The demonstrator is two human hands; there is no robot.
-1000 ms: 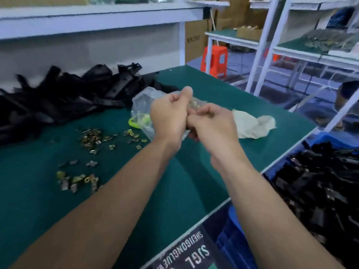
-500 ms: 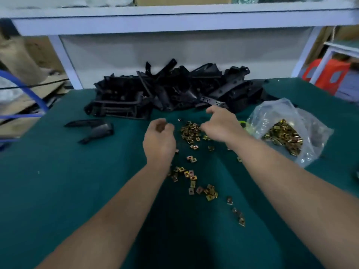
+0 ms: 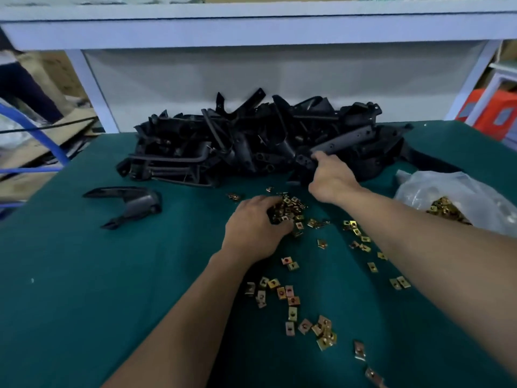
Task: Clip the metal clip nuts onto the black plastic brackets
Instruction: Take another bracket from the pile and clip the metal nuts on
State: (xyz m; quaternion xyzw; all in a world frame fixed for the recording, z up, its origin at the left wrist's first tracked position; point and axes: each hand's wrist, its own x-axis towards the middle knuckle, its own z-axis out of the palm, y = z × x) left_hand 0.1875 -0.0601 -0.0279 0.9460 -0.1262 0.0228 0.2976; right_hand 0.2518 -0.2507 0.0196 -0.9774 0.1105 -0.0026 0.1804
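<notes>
A heap of black plastic brackets (image 3: 251, 141) lies at the back of the green table (image 3: 84, 303). My right hand (image 3: 331, 179) reaches into the heap's front edge and grips the end of a long black bracket (image 3: 349, 140). Just in front, my left hand (image 3: 256, 229) sits palm down on a small pile of brass-coloured metal clip nuts (image 3: 292, 208), with fingers and thumb curled round some of them. More clip nuts (image 3: 291, 301) are scattered toward me across the mat.
One separate black bracket (image 3: 134, 203) lies on the left of the mat. A clear plastic bag (image 3: 453, 197) holding more clip nuts sits at the right. A white shelf (image 3: 251, 29) overhangs the back; an orange stool (image 3: 492, 113) stands beyond the right corner.
The view swung left from the bag to the bracket heap. My right hand moved forward and took hold of a bracket. My left hand dropped onto the pile of clip nuts.
</notes>
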